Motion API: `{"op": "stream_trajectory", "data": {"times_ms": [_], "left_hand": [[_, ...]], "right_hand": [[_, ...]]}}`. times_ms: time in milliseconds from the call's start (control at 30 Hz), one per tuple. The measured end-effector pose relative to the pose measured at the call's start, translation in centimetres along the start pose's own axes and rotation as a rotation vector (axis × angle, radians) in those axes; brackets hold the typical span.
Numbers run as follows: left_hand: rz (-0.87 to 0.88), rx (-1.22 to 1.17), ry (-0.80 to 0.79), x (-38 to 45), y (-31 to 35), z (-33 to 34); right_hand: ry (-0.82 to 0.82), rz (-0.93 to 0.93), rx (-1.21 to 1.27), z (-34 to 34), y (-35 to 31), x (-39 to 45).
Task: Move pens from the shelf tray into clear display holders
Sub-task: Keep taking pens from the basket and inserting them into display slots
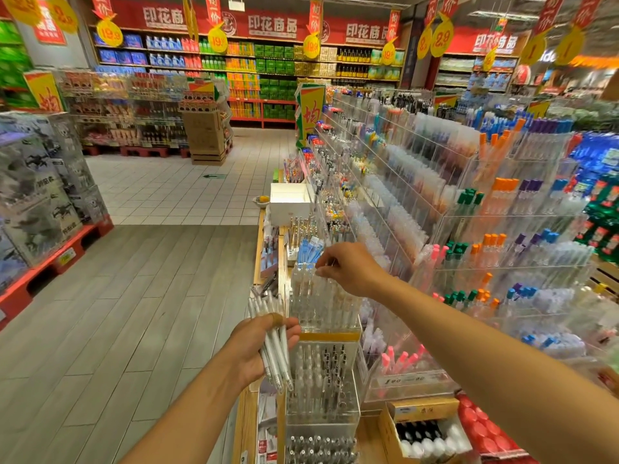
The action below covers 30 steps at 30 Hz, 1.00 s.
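Observation:
My left hand (258, 349) grips a bundle of white translucent pens (273, 343), their tips pointing down toward the shelf edge. My right hand (348, 267) reaches over a clear display holder (323, 313) full of upright clear pens and pinches the top of one pen (318, 271) at the holder's back. Below it stands a second clear holder (321, 380) with white and black pens. The shelf tray itself is not clearly distinguishable.
A tiered acrylic rack (469, 212) of coloured pens rises on the right. A white open box (289, 200) sits farther along the shelf. A cardboard box (425, 430) of bottles lies lower right. The aisle floor (140, 296) opens to the left, with stacked boxed goods (43, 195).

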<state>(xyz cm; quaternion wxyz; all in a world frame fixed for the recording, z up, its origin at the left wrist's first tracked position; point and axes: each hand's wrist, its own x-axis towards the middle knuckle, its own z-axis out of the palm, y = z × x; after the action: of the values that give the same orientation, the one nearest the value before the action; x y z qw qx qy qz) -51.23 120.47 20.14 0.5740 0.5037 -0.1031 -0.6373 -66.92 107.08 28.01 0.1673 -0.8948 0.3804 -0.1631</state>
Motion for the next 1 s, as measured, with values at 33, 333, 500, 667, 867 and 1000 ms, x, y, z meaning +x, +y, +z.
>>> {"op": "stream_trajectory", "data": {"times_ms": [33,333,500,667,867,1000], "left_hand": [[-0.003,0.003,-0.006,0.0,0.0,0.1],[0.0,0.011,-0.041,-0.1,-0.2,1.1],[0.005,0.027,-0.122,-0.2,0.0,1.3],[0.029,-0.044,-0.179,-0.2,0.1,1.8],[0.077,-0.051,-0.211,-0.5,0.1,2.2],[0.086,-0.056,-0.196,-0.5,0.1,2.3]], "right_hand": [[-0.019,-0.01,-0.035,0.2,-0.1,0.0],[-0.063,0.018,-0.188,1.3,-1.1,0.5],[-0.017,-0.029,-0.019,1.0,-2.1,-0.2],[-0.158,0.012,0.158,0.9,-3.1,-0.7],[-0.25,0.104,0.401,-0.2,-3.3,-0.8],[-0.257,0.12,0.45,-0.6,-3.4,-0.9]]}}
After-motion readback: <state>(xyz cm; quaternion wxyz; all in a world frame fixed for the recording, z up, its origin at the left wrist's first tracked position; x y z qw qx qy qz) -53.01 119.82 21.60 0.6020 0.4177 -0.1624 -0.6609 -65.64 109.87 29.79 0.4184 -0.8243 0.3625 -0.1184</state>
